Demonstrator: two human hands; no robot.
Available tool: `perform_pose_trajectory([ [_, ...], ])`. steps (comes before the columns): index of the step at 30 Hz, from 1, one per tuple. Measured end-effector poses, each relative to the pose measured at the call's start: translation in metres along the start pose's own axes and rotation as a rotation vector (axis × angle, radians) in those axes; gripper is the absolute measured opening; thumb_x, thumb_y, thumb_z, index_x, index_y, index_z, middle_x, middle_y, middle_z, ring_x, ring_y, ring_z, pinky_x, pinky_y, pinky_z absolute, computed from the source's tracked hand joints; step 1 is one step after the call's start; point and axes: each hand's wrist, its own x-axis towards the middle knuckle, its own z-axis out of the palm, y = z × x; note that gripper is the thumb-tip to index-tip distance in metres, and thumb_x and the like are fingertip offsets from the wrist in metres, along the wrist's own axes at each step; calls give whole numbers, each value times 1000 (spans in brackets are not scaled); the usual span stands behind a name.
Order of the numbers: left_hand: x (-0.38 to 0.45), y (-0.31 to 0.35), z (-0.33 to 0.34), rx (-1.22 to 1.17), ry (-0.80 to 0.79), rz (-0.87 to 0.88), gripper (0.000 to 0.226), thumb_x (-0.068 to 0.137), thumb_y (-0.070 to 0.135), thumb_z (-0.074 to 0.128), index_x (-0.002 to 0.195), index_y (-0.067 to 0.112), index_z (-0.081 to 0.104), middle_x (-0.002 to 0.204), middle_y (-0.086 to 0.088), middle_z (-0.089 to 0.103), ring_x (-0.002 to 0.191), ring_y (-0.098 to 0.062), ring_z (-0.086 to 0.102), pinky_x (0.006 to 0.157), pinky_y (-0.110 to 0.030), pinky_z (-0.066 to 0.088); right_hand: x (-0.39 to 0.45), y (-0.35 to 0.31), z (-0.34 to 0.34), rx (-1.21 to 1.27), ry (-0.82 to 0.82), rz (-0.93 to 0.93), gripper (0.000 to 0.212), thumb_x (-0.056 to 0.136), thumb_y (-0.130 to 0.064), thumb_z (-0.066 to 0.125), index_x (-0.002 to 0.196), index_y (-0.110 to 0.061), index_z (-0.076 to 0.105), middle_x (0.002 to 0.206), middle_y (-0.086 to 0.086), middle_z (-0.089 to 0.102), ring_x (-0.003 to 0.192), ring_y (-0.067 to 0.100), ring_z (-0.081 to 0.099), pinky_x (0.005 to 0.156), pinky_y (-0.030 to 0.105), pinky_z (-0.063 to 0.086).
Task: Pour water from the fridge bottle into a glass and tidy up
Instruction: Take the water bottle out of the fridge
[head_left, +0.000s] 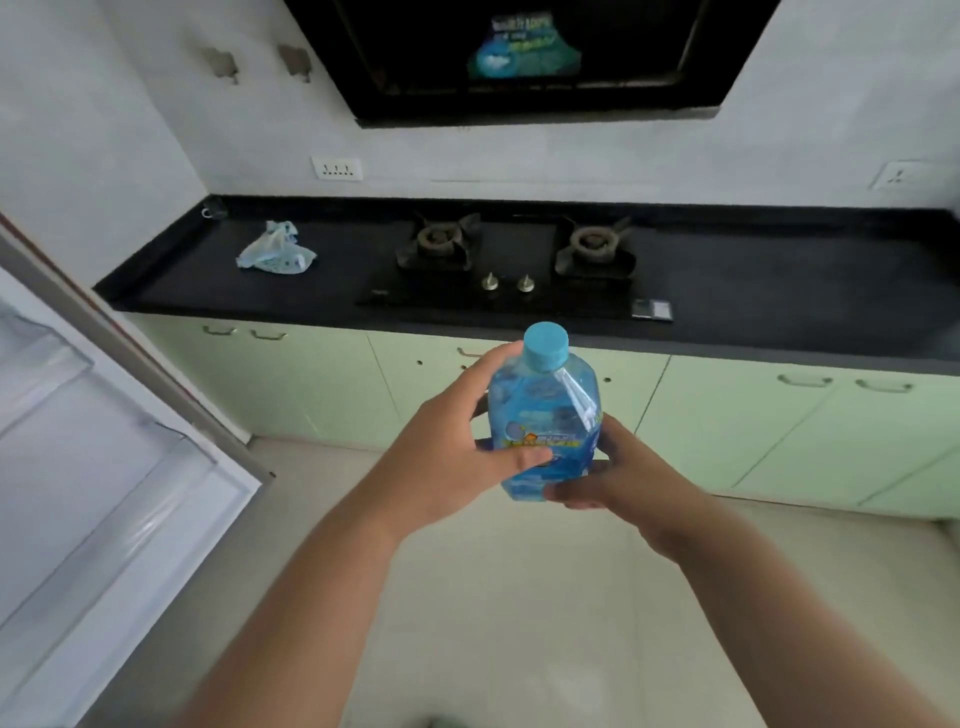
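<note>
Gripping a blue-tinted plastic water bottle (545, 415) between both hands, a person stands on the kitchen floor (519, 597) facing the dark tabletop (779, 291); the left hand (457, 447) wraps the bottle's side with the thumb laid across the label, while the right hand (613, 473) cups it low, near the base, fingers curled round its underside. Held upright in mid-air, well short of the tabletop, the bottle wears its blue cap (545, 345) and looks close to full, so it is likely weighty for its size; thin clear walls suggest it would flex under a hard squeeze, and coming from the fridge it may be cold and slick, which makes the two-handed hold at the body and base a sound one, with the cap left free for twisting. Ahead lie a two-burner gas hob (514, 260) with its knobs, a crumpled pale blue cloth or bag (275, 249) toward the left end, and a small dark object (652, 309) near the front edge. Pale green cabinets (727, 426) run beneath, a black chimney hood (530, 57) hangs above, and the open fridge door (104, 441) juts in on the left. No glass is in view, and nothing stands between the bottle and the tabletop
</note>
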Motion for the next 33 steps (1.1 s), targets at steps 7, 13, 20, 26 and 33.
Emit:
perform_pose_trajectory([
  [7, 26, 39, 57, -9, -164, 74, 86, 83, 25, 88, 149, 53, 39, 138, 29, 59, 132, 0, 56, 93, -34, 62, -52, 18, -59, 57, 161, 22, 73, 75, -4, 88, 130, -38, 56, 128, -14, 67, 99, 12, 76, 92, 45, 63],
  [13, 94, 65, 104, -8, -354, 171, 86, 81, 33, 88, 145, 61, 38, 135, 32, 60, 130, 4, 57, 95, -32, 61, -66, 26, -116, 138, 368, 49, 74, 76, -4, 88, 133, -37, 55, 129, -17, 66, 102, 13, 76, 92, 47, 62],
  [20, 183, 89, 145, -65, -557, 287, 81, 82, 33, 87, 132, 72, 37, 129, 40, 59, 125, 12, 56, 93, -24, 59, -58, 21, -175, 188, 603, 72, 82, 76, -5, 89, 140, -37, 50, 136, -14, 64, 104, 13, 76, 88, 41, 63],
  [26, 235, 102, 185, -49, -734, 352, 87, 80, 41, 88, 147, 59, 37, 136, 34, 59, 129, 8, 56, 99, -31, 59, -61, 36, -202, 270, 773, 78, 81, 77, -5, 87, 141, -38, 50, 135, -16, 64, 101, 14, 76, 84, 38, 63],
  [33, 276, 130, 247, -51, -875, 415, 84, 81, 36, 87, 144, 61, 36, 134, 32, 61, 128, 6, 58, 93, -23, 60, -71, 53, -254, 345, 876, 82, 79, 76, -3, 88, 137, -39, 53, 133, -14, 66, 99, 15, 76, 85, 41, 64],
])
